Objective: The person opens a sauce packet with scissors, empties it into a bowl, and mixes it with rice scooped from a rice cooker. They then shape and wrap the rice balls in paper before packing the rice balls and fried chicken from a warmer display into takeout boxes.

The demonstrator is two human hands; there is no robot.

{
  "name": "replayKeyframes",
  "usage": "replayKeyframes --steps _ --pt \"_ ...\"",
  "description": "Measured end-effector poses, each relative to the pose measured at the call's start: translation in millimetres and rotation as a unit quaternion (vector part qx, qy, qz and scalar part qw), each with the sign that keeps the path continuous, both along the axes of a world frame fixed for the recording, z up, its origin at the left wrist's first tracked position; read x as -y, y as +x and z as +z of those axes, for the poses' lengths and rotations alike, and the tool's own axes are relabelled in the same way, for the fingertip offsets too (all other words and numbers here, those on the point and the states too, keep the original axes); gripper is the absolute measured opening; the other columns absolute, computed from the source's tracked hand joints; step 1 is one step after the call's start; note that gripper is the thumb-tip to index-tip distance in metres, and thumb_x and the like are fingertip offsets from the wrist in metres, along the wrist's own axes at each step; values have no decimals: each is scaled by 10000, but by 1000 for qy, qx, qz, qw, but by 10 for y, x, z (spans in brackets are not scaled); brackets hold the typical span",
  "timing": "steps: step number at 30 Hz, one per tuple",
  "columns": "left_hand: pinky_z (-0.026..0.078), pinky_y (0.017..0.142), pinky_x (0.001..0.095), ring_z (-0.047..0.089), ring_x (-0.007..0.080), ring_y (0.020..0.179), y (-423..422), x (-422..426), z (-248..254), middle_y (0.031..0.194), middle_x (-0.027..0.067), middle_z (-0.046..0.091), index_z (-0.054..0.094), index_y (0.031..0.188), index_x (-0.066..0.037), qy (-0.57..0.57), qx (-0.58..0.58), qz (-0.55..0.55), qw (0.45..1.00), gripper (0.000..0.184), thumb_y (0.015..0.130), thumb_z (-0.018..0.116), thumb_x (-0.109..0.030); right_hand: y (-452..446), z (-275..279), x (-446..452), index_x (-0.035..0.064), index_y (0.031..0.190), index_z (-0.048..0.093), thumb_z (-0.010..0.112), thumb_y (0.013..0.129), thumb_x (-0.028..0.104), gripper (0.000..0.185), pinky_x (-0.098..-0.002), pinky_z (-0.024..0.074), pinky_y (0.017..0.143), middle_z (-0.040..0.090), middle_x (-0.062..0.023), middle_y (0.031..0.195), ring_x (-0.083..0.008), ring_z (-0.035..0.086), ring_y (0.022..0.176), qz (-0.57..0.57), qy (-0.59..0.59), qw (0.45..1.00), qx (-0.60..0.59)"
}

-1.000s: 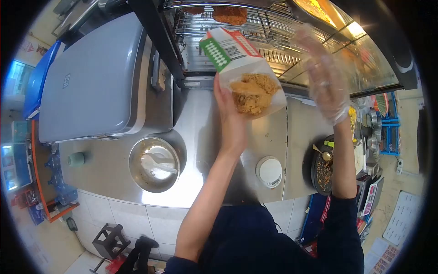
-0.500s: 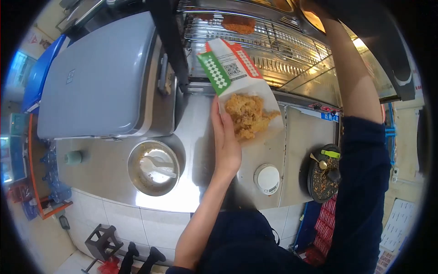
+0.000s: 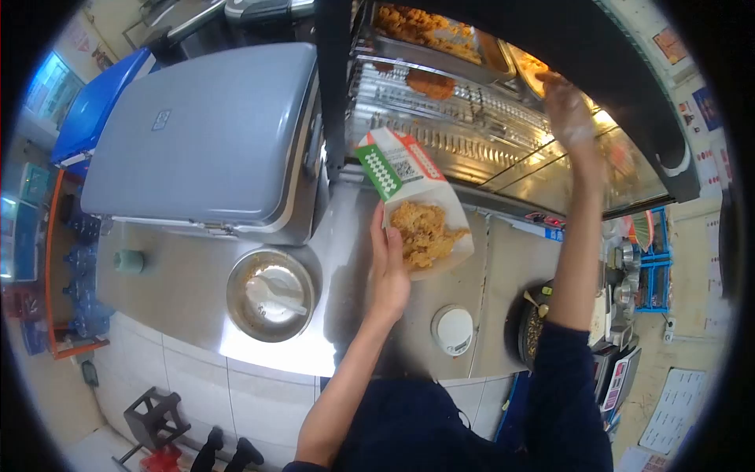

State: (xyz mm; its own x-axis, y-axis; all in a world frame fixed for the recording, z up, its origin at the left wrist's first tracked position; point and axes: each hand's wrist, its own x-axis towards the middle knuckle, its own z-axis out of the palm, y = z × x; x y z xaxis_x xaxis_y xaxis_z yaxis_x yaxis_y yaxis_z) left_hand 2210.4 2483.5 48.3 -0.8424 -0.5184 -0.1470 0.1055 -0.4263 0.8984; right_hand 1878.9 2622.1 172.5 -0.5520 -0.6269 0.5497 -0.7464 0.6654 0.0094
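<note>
My left hand [image 3: 388, 277] holds a paper takeaway box [image 3: 461, 206] from its left side, over the counter. The box's printed lid flap, green, red and white with a QR code, stands open toward the cabinet. Fried chicken [image 3: 425, 236] lies inside the box. My right hand [image 3: 568, 114] is up at the heated display cabinet, beside a tray of fried food [image 3: 528, 69]. Motion blurs its fingers, and whether it holds anything cannot be made out.
A steel bowl [image 3: 271, 330] with a pale scoop stands left on the counter. Beside the cabinet's black frame [image 3: 334, 86] is a large grey lidded case [image 3: 200, 141]. A small white scale [image 3: 452, 330] and a dark mortar [image 3: 525, 330] sit to the right.
My right hand has come back from deep in the upper cabinet and shows now. The view has shifted, showing more of the upper trays. My left hand still holds the box.
</note>
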Motion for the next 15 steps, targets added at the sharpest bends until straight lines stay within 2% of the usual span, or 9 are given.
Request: replayKeyframes --steps 1,2,3,5,8,10,12,13,15 --pt "213 1128 365 230 229 1388 -23 -26 -3 1497 124 232 123 1492 -104 1 -3 -4 1000 548 1037 285 -364 249 -92 10 65 1098 633 410 966 317 361 -444 483 798 657 -207 988 -379 621 903 -49 -98 993 51" --pt "210 1129 362 228 228 1389 -51 -36 -6 1498 122 234 130 1492 -107 5 -1 -12 1000 534 1040 280 -347 506 -106 68 29 1095 629 534 924 42 196 -339 483 714 659 -147 963 -258 620 785 49 -109 983 -142" --pt "208 1130 358 226 227 1390 -81 -58 0 1499 121 235 137 1492 -109 8 2 -20 1000 519 1042 274 -330 674 -62 133 19 1101 625 545 898 -25 222 -329 489 746 662 -148 969 -261 638 833 114 -170 968 -142" --pt "205 1131 355 226 228 1391 -143 -98 28 1500 119 237 147 1491 -112 -15 -3 -19 1000 509 1043 271 -320 884 -90 128 -2 1033 640 553 883 -37 177 -334 485 842 662 -159 1027 -272 639 979 191 -254 944 -92" --pt "202 1132 349 227 228 1391 -211 -147 122 1503 117 237 164 1488 -112 -38 1 -14 999 501 1043 273 -314 1533 -141 -54 12 994 653 519 863 -3 188 -384 443 938 651 -156 1070 -279 605 1047 102 -252 962 24" --pt "201 1133 347 228 229 1391 -194 -206 169 1505 117 236 171 1487 -109 -40 5 -16 999 503 1042 279 -319 1927 -192 -211 35 990 659 554 822 -26 207 -386 453 945 653 -129 1105 -270 597 1091 196 -315 898 237" --pt "209 1128 348 247 231 1381 -163 -281 222 1493 117 263 175 1485 -110 -22 -5 -6 1000 507 1041 285 -330 2145 -246 -357 34 999 653 541 846 -39 203 -394 471 919 644 -143 1127 -324 600 1095 276 -134 908 286" --pt "209 1128 348 247 231 1381 -123 -327 254 1493 117 263 175 1485 -110 -27 -5 -15 1000 507 1041 285 -330 2304 -258 -417 34 999 653 541 846 -39 203 -394 471 919 644 -143 1127 -324 600 1095 270 -141 909 284" --pt "251 1105 340 306 241 1348 -38 -416 312 1451 146 323 221 1460 -60 -39 -9 12 999 514 1040 287 -349 2629 -282 -523 48 1078 624 558 845 -9 249 -420 449 949 612 -137 1195 -333 576 1126 189 -52 942 271"
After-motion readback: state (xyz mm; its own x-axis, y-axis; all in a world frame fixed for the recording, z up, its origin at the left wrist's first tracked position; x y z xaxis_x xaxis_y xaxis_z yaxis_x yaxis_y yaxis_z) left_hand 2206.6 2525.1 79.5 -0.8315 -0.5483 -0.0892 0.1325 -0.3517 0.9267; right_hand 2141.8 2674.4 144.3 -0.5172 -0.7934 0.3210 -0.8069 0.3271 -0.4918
